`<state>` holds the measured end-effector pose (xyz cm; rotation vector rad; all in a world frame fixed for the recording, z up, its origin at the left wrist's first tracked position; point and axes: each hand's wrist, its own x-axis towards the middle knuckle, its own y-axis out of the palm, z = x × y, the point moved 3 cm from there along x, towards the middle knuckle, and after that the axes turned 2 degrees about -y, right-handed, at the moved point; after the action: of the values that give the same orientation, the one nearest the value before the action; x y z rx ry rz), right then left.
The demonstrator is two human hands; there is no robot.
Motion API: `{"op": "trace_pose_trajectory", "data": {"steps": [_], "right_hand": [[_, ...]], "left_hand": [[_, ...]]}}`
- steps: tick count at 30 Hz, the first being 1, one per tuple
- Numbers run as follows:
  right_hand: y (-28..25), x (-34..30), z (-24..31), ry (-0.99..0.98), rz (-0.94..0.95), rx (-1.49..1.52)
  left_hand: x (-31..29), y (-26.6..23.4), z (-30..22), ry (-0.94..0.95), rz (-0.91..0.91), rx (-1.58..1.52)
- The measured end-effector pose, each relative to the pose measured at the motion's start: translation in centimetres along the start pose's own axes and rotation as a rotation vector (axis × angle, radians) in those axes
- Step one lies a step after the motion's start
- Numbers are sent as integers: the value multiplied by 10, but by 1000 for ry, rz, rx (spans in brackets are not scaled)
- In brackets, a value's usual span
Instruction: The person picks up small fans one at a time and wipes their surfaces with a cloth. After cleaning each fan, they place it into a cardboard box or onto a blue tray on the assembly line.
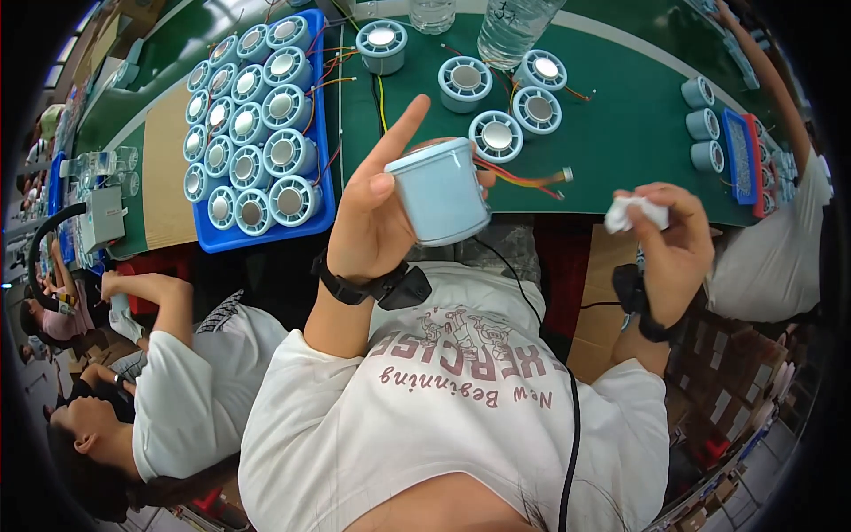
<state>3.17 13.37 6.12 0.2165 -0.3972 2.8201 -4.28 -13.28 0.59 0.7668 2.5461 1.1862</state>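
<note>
Standing in a blue tray (327, 208) are pale-blue units (246, 122); left hand (368, 222) holds another unit (441, 197), right hand (681, 244) a white wad (618, 216).

A big green table (629, 133) has a pale stripe along it. Past its near right corner, brown boxes (722, 381) crowd together near gray floor (767, 468).

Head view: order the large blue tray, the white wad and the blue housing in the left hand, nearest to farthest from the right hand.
1. White wad, pinched in the right hand.
2. Blue housing, held in the left hand.
3. Large blue tray, farther left.
</note>
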Motion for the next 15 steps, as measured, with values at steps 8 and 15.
{"op": "trace_pose_trajectory", "data": {"steps": [8,15], "right_hand": [[77,-57,-6,-164,161,219],[93,-81,-20,-73,91,66]], "left_hand": [[-15,6,41,-156,-24,-74],[-43,-6,79,-216,-141,108]]}}
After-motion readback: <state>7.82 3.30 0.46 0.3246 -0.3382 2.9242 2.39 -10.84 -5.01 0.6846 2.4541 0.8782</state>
